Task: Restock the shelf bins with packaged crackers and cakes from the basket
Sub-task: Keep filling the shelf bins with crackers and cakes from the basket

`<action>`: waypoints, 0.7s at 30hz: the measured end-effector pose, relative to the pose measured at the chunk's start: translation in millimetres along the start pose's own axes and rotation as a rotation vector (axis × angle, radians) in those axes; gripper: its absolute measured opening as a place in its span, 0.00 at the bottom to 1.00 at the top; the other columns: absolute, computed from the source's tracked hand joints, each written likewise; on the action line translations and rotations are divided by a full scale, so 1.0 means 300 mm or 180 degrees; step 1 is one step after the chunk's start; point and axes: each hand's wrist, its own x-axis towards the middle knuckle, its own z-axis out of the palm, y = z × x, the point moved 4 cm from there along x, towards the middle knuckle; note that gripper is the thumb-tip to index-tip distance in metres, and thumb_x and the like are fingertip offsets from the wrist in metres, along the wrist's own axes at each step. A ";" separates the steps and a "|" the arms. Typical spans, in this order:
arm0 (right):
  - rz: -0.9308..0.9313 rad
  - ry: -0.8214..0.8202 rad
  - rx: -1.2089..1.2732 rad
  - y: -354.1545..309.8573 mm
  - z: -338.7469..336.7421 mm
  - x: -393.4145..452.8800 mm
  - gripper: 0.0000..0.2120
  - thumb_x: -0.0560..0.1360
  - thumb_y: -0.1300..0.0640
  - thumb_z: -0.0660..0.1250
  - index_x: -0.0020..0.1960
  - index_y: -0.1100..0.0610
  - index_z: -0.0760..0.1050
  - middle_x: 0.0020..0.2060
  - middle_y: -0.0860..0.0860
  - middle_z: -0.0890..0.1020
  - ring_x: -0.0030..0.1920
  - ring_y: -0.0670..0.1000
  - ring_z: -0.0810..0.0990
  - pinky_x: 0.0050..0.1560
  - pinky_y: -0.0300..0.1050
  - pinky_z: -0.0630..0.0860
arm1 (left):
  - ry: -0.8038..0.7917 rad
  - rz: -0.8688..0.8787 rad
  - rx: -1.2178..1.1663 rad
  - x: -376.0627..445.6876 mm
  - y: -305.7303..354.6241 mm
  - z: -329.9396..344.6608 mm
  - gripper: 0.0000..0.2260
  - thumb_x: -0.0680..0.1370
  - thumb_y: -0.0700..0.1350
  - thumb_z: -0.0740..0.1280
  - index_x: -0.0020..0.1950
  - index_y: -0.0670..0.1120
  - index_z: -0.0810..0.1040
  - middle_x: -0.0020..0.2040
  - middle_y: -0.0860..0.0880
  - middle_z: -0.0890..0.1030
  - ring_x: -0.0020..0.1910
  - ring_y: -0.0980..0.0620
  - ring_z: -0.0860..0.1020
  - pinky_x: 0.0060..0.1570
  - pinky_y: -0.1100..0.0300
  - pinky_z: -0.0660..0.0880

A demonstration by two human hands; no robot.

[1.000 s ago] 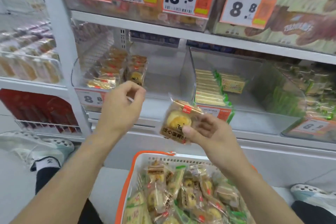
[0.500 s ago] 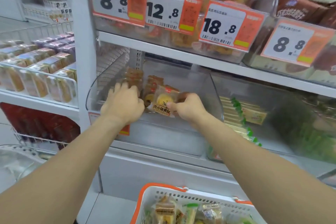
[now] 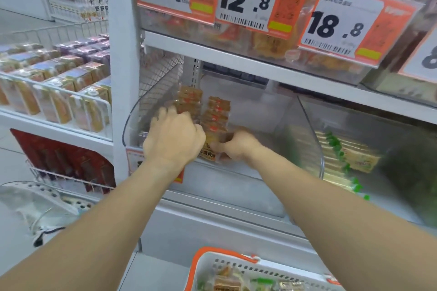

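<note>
Moved: both hands deeper into the clear bin vs half a sec ago; cake pack now low at bin front, view closer in.
Basket: 6 o'clock, nearest, rim only; more wrapped packs inside, contents cut off by frame edge.
Right hand: fingers curled round cake pack, thumb on its front face, setting it by the row.
Left hand: at 9 o'clock of the pack, knuckles up, fingers bent down into the bin; can't tell if it grips anything.
Handling: prob. light, crinkly slick film, soft cake inside, crushable; hold by edges/seal, no squeeze on the centre.
Bin: stacked packs at 12 o'clock behind hands.
Hidden: most of the pack under both hands; left fingertips unseen; label text blurred.
</note>
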 end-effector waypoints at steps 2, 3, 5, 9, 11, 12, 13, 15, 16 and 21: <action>-0.0013 0.0020 -0.0086 -0.003 -0.019 -0.011 0.16 0.72 0.48 0.77 0.49 0.60 0.81 0.45 0.54 0.87 0.47 0.56 0.86 0.57 0.55 0.81 | 0.0058 0.0043 0.0047 -0.003 -0.002 -0.001 0.18 0.78 0.47 0.58 0.58 0.39 0.81 0.60 0.36 0.77 0.60 0.37 0.70 0.59 0.46 0.69; -0.0003 0.0081 -0.0213 -0.005 -0.031 -0.021 0.18 0.73 0.45 0.76 0.50 0.60 0.81 0.46 0.54 0.86 0.48 0.56 0.86 0.58 0.54 0.81 | 0.0106 0.0069 0.0071 -0.005 -0.003 -0.003 0.18 0.78 0.47 0.58 0.57 0.39 0.81 0.59 0.36 0.78 0.59 0.37 0.71 0.58 0.45 0.69; -0.0001 0.0296 -0.0511 -0.013 -0.067 -0.054 0.21 0.75 0.41 0.72 0.49 0.61 0.80 0.46 0.54 0.85 0.49 0.56 0.85 0.55 0.51 0.81 | 0.0236 0.0098 0.0061 -0.012 -0.006 -0.014 0.18 0.78 0.48 0.57 0.54 0.38 0.82 0.57 0.36 0.79 0.57 0.38 0.72 0.56 0.45 0.70; -0.0452 0.1157 -0.0682 -0.034 -0.178 -0.213 0.22 0.75 0.43 0.73 0.55 0.61 0.79 0.48 0.53 0.83 0.49 0.53 0.82 0.49 0.44 0.77 | 0.0738 0.0323 -0.0475 -0.041 -0.002 -0.056 0.18 0.75 0.48 0.54 0.46 0.38 0.80 0.48 0.39 0.80 0.52 0.40 0.72 0.52 0.45 0.71; -0.0993 0.1577 -0.0478 -0.049 -0.223 -0.342 0.12 0.75 0.48 0.74 0.51 0.56 0.80 0.41 0.47 0.83 0.44 0.46 0.81 0.48 0.39 0.75 | 0.1067 0.0598 -0.0920 -0.064 -0.001 -0.084 0.14 0.74 0.46 0.57 0.41 0.40 0.79 0.43 0.42 0.80 0.49 0.41 0.72 0.49 0.47 0.70; -0.1263 0.1723 -0.0391 -0.052 -0.236 -0.417 0.07 0.75 0.51 0.74 0.47 0.53 0.81 0.37 0.44 0.82 0.38 0.41 0.79 0.45 0.36 0.74 | 0.1261 0.0729 -0.1067 -0.081 0.000 -0.095 0.10 0.74 0.43 0.59 0.39 0.41 0.78 0.41 0.44 0.79 0.48 0.42 0.73 0.48 0.49 0.68; -0.1506 0.1827 -0.0313 -0.043 -0.242 -0.486 0.04 0.75 0.53 0.74 0.44 0.52 0.80 0.34 0.43 0.81 0.34 0.40 0.77 0.42 0.33 0.73 | 0.1476 0.0850 -0.1168 -0.107 0.003 -0.106 0.07 0.74 0.41 0.61 0.38 0.42 0.77 0.40 0.45 0.79 0.48 0.42 0.73 0.47 0.50 0.67; -0.1828 0.1914 -0.0164 0.005 -0.228 -0.622 0.05 0.75 0.55 0.73 0.41 0.51 0.79 0.32 0.42 0.80 0.32 0.41 0.76 0.37 0.29 0.70 | 0.1752 0.1077 -0.1333 -0.195 0.027 -0.112 0.05 0.73 0.37 0.63 0.38 0.42 0.77 0.39 0.46 0.78 0.47 0.43 0.73 0.45 0.51 0.66; -0.1880 0.1890 -0.0093 0.045 -0.206 -0.681 0.06 0.75 0.56 0.73 0.41 0.51 0.79 0.32 0.42 0.80 0.32 0.42 0.76 0.36 0.29 0.70 | 0.1734 0.1182 -0.1433 -0.260 0.049 -0.101 0.05 0.73 0.36 0.64 0.39 0.41 0.77 0.39 0.46 0.78 0.45 0.43 0.72 0.45 0.50 0.67; -0.1363 0.1142 0.0101 0.380 0.021 -0.857 0.08 0.77 0.51 0.72 0.41 0.50 0.78 0.32 0.45 0.81 0.34 0.45 0.78 0.36 0.37 0.73 | 0.0005 0.1129 -0.1815 -0.666 0.124 0.123 0.10 0.75 0.45 0.60 0.40 0.44 0.78 0.39 0.49 0.77 0.45 0.48 0.72 0.48 0.50 0.70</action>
